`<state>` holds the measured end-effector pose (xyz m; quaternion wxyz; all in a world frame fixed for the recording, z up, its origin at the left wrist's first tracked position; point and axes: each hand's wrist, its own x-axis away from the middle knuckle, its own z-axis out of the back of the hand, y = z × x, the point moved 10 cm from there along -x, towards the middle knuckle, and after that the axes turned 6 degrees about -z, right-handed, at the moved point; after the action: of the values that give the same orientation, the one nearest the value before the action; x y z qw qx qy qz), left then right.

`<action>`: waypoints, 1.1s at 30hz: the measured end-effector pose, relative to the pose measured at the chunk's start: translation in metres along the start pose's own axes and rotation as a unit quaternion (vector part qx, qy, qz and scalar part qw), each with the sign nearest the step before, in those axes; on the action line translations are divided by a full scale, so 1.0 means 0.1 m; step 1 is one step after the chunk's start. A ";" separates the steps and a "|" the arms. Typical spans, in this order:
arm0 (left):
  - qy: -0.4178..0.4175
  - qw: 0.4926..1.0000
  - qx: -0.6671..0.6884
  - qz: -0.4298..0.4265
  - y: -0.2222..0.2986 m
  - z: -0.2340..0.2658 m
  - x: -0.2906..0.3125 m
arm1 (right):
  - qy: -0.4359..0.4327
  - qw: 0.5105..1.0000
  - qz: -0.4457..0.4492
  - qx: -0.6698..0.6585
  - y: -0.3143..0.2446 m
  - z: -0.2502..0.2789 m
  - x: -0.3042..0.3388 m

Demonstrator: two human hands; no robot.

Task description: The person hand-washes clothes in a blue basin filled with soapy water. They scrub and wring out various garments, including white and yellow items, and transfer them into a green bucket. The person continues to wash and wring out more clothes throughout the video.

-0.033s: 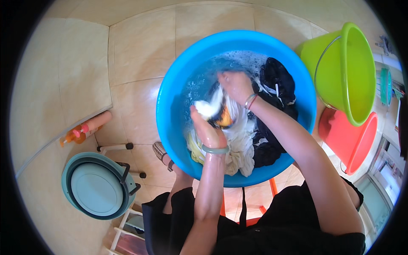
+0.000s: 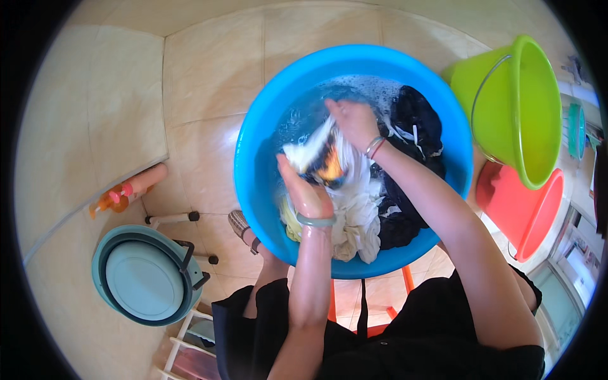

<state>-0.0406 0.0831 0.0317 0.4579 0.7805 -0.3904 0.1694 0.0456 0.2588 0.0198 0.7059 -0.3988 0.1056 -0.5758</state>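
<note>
A large blue basin (image 2: 253, 101) holds foamy water and wet laundry. My right hand (image 2: 354, 123) pinches a white garment (image 2: 313, 144) with an orange and dark print, pulling part of it up near the middle of the basin. Lower and to the left, my left hand (image 2: 307, 190) has its fingers stretched out straight along the garment's edge, palm turned toward it; its thumb is hidden. Black clothing (image 2: 415, 120) lies along the basin's right side. Pale cloth (image 2: 358, 237) and a yellowish piece (image 2: 291, 221) rest near the front.
A green bucket (image 2: 487, 107) with a metal handle stands right of the basin, a red bucket (image 2: 519, 202) below it. At left are pink and orange pump bottles (image 2: 130, 189) and a grey-blue basin (image 2: 144, 278). An orange-red stool (image 2: 406, 278) shows beneath me.
My right hand has risen slightly and my left has shifted a little up and left. Between them the white garment looks more stretched and its print shows more.
</note>
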 end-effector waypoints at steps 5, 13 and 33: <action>0.013 0.993 -0.115 -0.026 0.04 0.46 -0.40 | -0.028 0.956 0.265 0.120 -0.42 -0.30 0.36; -0.031 0.985 0.041 0.162 -0.57 0.65 -0.61 | -0.004 0.985 0.107 0.132 -0.15 -0.43 0.09; -0.190 0.952 0.152 0.185 -0.28 -0.37 0.14 | 0.067 0.903 0.419 -0.070 -1.69 0.67 1.69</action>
<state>-0.0071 0.1154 0.0433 0.2118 0.7728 -0.5772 0.1575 0.0163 0.1334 0.2322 0.8433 -0.3266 0.3504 -0.2438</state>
